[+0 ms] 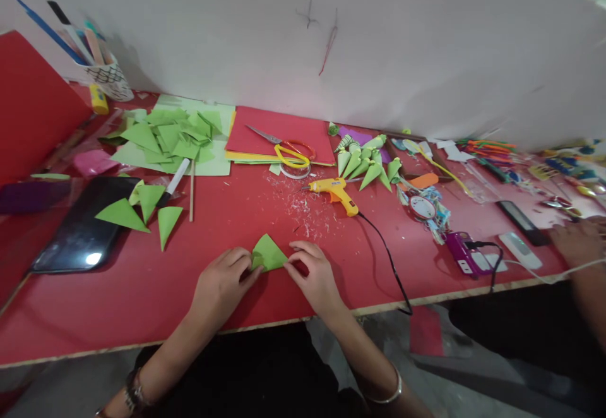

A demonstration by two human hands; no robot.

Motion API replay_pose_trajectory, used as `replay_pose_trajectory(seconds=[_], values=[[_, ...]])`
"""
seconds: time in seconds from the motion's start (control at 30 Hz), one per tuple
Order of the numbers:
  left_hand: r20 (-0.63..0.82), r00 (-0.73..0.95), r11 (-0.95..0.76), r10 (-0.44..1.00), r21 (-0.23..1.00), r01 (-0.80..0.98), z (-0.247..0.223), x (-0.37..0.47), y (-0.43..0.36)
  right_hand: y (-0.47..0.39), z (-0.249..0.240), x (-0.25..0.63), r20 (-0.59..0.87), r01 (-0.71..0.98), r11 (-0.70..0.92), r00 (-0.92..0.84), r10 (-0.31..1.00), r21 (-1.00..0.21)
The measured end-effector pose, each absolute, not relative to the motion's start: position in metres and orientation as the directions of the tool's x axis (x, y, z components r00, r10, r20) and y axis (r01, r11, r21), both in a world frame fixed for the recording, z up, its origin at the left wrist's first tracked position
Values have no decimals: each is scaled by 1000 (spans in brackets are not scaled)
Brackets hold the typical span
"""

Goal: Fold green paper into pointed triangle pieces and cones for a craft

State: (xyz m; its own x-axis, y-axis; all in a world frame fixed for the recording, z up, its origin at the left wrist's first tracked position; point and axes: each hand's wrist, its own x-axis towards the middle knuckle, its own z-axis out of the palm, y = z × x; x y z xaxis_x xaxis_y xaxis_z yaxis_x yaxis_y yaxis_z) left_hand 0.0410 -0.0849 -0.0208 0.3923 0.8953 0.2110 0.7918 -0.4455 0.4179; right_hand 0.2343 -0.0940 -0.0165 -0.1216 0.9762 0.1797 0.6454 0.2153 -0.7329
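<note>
A small green paper piece (pixel 268 254) lies between my two hands near the table's front edge, its upper corner pointing away from me. My left hand (pixel 225 282) pinches its left edge with thumb and fingers. At the right corner, my right hand (pixel 312 273) has thumb and forefinger closed on the paper. Left of them, several green paper cones (pixel 168 223) rest by a black phone (pixel 85 228). Beyond my right hand lies a yellow glue gun (pixel 334 192) with its black cord, and behind it a cluster of finished-looking green cones (pixel 364 162).
Cut green papers (pixel 168 134) are heaped at the back left. Scissors (pixel 288 149) lie on red sheets (pixel 288 124). A pen cup (pixel 111 80) stands at far left. A purple power strip (pixel 461 254) is on the right, near another person's hand (pixel 580 241).
</note>
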Motion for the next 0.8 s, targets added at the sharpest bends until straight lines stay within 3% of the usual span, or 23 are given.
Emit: replay_pose_trajectory(seconds=[0.4,0.8], values=[[134,356,-378,925,427,822,-19,41,-82,-95,-17,232,204,705,256,-159,966,-662],[121,396,-413,910,342,844,-17,42,-83,-91,-12,240,164,764,167,-81,983,-624]])
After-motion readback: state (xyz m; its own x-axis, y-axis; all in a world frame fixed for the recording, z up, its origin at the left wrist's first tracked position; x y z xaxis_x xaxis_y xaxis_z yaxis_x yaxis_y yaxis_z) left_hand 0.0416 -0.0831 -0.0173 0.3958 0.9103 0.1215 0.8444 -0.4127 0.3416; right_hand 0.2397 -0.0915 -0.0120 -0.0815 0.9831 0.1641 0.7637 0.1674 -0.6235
